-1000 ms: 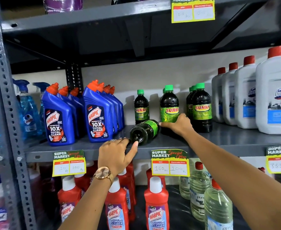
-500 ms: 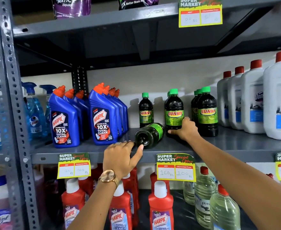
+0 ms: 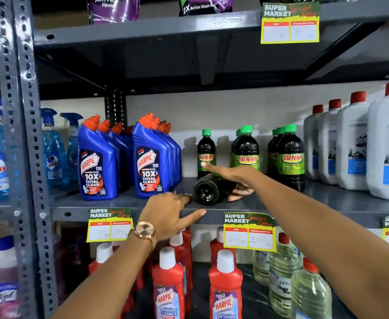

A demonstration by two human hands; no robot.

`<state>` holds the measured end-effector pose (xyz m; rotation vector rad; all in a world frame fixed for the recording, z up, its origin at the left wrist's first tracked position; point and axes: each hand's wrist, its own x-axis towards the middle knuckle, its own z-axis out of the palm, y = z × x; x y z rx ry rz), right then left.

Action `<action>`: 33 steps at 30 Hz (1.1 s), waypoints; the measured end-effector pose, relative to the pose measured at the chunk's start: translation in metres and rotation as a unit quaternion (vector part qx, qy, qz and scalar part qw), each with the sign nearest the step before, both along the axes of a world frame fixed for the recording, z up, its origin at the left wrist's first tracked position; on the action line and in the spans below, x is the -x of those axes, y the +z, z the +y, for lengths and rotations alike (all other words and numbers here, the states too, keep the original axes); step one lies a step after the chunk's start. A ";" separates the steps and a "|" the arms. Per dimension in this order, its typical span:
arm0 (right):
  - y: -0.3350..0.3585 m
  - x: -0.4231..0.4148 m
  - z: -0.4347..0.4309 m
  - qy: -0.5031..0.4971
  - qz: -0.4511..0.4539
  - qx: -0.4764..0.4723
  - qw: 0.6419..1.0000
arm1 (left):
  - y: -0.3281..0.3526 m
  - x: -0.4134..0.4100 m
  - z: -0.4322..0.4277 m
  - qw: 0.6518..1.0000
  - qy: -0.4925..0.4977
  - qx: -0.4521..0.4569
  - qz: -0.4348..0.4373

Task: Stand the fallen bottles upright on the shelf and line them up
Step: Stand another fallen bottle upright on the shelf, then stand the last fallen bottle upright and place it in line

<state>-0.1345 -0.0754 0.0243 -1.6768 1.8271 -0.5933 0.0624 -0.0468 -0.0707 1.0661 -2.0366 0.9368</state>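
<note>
One dark bottle is seen lying on its side on the grey shelf, its base turned toward the front edge, just in front of a single upright bottle and left of two further rows of upright green-capped bottles. The right hand is laid over the fallen bottle's far end, fingers curled down its right side and the index finger stretched out toward the single upright one; a loose, partial grip is judged, not a firm clasp. The left hand is held open at the shelf's front lip, its fingertips at or just beside the bottle's base, gripping nothing. Several risks are judged from here. The round bottle could be rolled off the front edge if it is nudged before being properly held, and the red bottles below would be struck. The outstretched finger could knock the single upright bottle backward. If the bottle is swung up by its neck alone, its base could be slid into the neighbouring blue bottles and topple them.
</note>
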 end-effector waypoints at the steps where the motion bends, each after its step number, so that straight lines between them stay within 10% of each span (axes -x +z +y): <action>1: 0.003 -0.003 -0.005 0.000 0.013 -0.005 1.000 | -0.004 0.001 0.000 1.000 0.006 0.008 0.019; 11: -0.018 -0.019 -0.012 -0.017 -0.219 0.096 0.971 | -0.010 0.007 0.001 0.996 0.070 0.010 0.061; 17: -0.015 -0.031 -0.023 -0.057 -0.100 0.358 0.927 | -0.010 0.009 0.001 0.994 0.080 0.000 0.071; 33: -0.039 -0.025 -0.055 -0.016 -0.122 0.337 0.933 | -0.012 0.010 0.002 0.993 0.087 0.011 0.076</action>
